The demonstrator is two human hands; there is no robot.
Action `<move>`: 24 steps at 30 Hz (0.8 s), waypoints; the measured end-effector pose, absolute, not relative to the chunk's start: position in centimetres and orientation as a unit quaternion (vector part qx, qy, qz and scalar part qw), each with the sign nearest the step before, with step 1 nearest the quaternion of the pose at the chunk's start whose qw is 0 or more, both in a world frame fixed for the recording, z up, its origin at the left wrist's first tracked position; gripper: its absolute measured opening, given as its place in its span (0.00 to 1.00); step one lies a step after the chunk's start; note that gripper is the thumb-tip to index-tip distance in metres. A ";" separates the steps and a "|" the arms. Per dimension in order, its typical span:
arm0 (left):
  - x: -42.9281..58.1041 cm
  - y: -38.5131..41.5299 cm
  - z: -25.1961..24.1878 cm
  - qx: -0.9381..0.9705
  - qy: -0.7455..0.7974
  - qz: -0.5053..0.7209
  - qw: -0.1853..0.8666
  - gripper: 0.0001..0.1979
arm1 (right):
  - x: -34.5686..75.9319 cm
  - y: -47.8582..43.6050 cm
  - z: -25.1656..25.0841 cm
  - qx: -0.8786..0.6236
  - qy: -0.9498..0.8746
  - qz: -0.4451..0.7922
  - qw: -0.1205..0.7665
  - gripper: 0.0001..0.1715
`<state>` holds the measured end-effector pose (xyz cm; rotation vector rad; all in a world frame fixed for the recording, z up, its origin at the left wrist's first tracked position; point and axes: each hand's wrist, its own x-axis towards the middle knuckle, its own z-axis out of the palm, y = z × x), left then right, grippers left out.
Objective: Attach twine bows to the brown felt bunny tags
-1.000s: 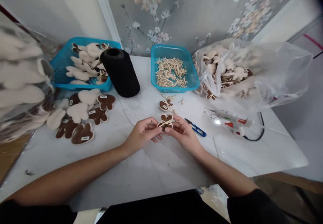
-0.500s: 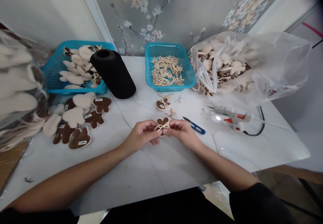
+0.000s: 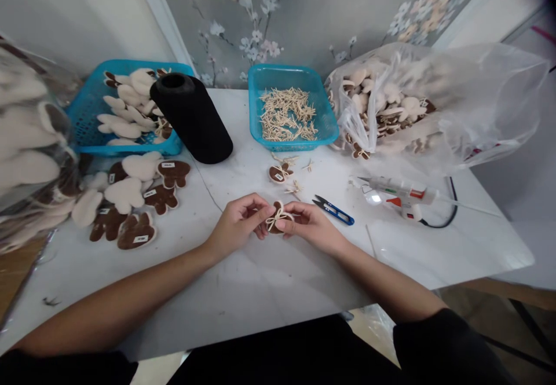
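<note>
Between my two hands is a small brown plush bunny piece [image 3: 275,227] with a pale edge and a cream string bow across it. My left hand [image 3: 243,220] pinches its left side, thumb on top. From the right, my right hand [image 3: 310,226] grips it too, with the thumb pressed on the front. Just beyond my fingers lies another brown bunny piece [image 3: 280,173] with a bow and a white label. Loose cream bows [image 3: 294,187] rest close to it. Blue thread snips [image 3: 334,210] lie right of my right hand, touching nothing.
A blue basket [image 3: 293,142] of cream bows stands at the back. Left are a black cylinder [image 3: 195,121], a blue basket [image 3: 104,149] of plush pieces and several brown pieces [image 3: 136,231] on the table. Right are a glue gun [image 3: 397,191] with its cord and a filled plastic bag [image 3: 469,107].
The bunny piece has turned between my fingers, so its ears and bow sit at a different angle. My right thumb now lies further over its front. The view has shifted slightly.
</note>
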<state>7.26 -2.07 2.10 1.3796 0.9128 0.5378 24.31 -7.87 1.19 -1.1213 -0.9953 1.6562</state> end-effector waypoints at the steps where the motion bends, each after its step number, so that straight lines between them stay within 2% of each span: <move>1: 7.3 -2.2 2.1 0.607 0.403 0.238 0.642 0.14 | 24.3 -7.8 1.2 -0.456 -0.400 0.664 0.437 0.18; 5: 7.2 -2.3 2.1 0.605 0.384 0.223 0.660 0.14 | 24.3 -7.8 1.0 -0.464 -0.396 0.664 0.433 0.17; 11: 7.1 -1.7 1.6 0.521 0.300 0.181 0.779 0.15 | 24.6 -7.8 0.7 -0.380 -0.411 0.697 0.448 0.12; 14: 7.0 -1.8 1.5 0.499 0.270 0.186 0.802 0.14 | 24.5 -7.8 0.7 -0.360 -0.402 0.715 0.445 0.12; 18: 6.5 -2.0 1.7 0.558 0.248 0.227 0.759 0.10 | 24.5 -7.9 0.9 -0.381 -0.409 0.719 0.414 0.12; 24: 6.5 -2.4 2.2 0.681 0.284 0.214 0.640 0.08 | 24.9 -8.0 1.3 -0.408 -0.416 0.712 0.392 0.13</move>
